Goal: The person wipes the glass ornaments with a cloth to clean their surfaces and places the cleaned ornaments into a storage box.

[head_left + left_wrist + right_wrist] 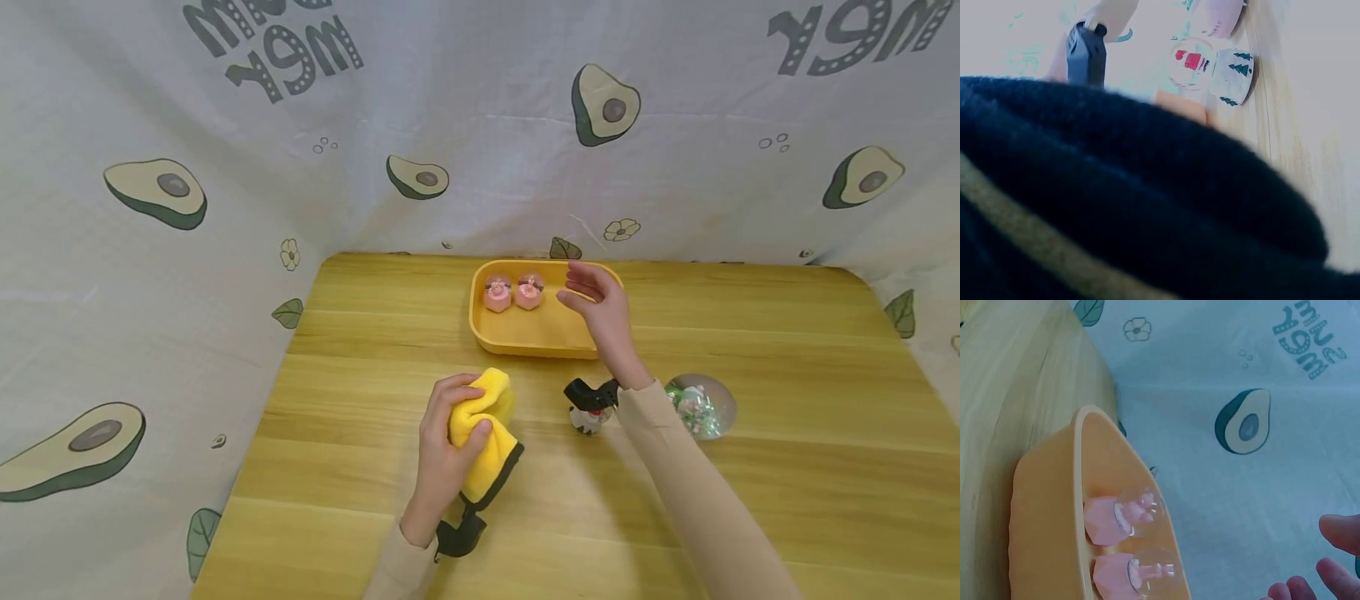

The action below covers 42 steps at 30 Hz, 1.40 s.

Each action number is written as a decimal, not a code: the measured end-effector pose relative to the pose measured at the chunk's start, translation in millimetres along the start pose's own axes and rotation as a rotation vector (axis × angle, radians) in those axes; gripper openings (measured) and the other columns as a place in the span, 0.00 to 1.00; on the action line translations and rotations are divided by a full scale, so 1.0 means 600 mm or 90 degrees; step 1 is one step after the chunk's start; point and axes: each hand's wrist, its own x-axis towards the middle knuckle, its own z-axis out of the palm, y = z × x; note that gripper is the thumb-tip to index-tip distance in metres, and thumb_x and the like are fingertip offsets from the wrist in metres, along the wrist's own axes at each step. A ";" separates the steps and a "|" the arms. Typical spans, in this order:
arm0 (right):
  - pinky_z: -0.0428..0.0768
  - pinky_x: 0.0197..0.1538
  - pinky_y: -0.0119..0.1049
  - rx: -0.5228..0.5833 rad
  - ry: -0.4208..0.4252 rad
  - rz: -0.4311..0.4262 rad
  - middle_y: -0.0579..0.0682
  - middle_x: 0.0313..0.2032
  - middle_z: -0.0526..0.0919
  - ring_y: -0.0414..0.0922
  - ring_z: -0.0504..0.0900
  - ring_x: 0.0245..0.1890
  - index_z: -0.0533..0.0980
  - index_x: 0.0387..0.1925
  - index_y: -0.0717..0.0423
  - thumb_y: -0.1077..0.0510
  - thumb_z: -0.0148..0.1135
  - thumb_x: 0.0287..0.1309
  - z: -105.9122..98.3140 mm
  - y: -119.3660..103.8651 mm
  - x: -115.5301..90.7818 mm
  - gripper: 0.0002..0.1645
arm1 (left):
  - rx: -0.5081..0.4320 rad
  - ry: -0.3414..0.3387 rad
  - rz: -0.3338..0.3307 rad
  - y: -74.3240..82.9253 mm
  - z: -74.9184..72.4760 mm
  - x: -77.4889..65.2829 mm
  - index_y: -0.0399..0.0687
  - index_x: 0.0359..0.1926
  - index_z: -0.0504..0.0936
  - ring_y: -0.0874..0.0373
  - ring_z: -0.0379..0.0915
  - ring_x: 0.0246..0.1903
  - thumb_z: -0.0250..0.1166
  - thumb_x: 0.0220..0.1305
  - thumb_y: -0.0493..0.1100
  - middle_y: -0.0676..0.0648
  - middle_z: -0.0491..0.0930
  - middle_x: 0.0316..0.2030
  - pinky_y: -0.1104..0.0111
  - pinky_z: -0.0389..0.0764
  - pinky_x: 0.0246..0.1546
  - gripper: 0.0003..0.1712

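Observation:
My left hand (442, 446) grips a bunched yellow cloth (487, 475) with a dark edge, thumb across its front. In the left wrist view the cloth's dark border (1166, 169) fills the lower part. My right hand (600, 304) is over the right end of a yellow tray (543, 343), fingers apart and nothing between them. Two small snow globes with pink bases stand in the tray's left half; the right wrist view shows one pink globe (1107, 520) beside the other (1116, 575). Part of the tray's right side is hidden behind my right hand.
A small snow globe (587, 419) with a tree-printed white base (1233, 76) stands on the wooden table (360, 400) below my right wrist. A larger globe (701, 407) with green and pink contents lies right of my forearm. An avocado-print curtain (495, 167) hangs behind the table.

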 end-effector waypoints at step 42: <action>0.60 0.60 0.35 0.186 0.126 -0.006 0.57 0.54 0.69 0.51 0.65 0.56 0.64 0.56 0.68 0.74 0.56 0.50 -0.053 0.085 -0.234 0.29 | -0.010 -0.015 -0.014 0.031 0.001 0.009 0.34 0.41 0.71 0.48 0.68 0.44 0.59 0.46 0.26 0.36 0.69 0.45 0.66 0.73 0.43 0.17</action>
